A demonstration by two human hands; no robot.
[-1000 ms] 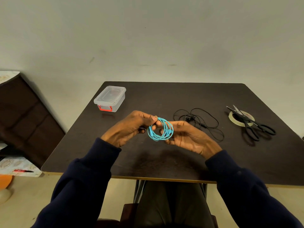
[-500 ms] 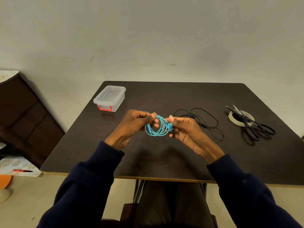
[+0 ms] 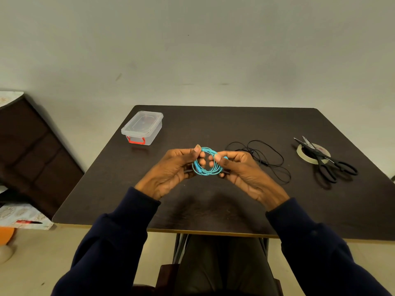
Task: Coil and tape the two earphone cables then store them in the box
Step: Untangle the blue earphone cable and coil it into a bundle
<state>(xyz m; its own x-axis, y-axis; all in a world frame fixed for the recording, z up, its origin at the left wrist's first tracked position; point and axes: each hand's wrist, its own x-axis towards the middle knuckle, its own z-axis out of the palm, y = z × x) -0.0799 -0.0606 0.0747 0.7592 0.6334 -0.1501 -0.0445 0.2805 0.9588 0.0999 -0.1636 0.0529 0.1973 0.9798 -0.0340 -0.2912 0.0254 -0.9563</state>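
Note:
Both hands hold a coiled blue earphone cable (image 3: 208, 170) above the middle of the dark table (image 3: 235, 124). My left hand (image 3: 173, 170) pinches the coil's left side with thumb and fingers. My right hand (image 3: 241, 169) pinches its right side. A black earphone cable (image 3: 269, 157) lies loose and uncoiled on the table just right of my right hand. The clear plastic box (image 3: 142, 127) with a shut lid and a red latch stands at the table's far left. A roll of tape (image 3: 307, 155) lies at the right with black scissors (image 3: 329, 162) resting across it.
A dark wooden cabinet (image 3: 32, 150) stands left of the table. Patterned cloth (image 3: 23, 216) and an orange object (image 3: 5, 235) sit on the floor at the lower left. A pale wall rises behind the table.
Both hands have lifted slightly and turned the blue coil, so it now faces me as an open ring held on both sides.

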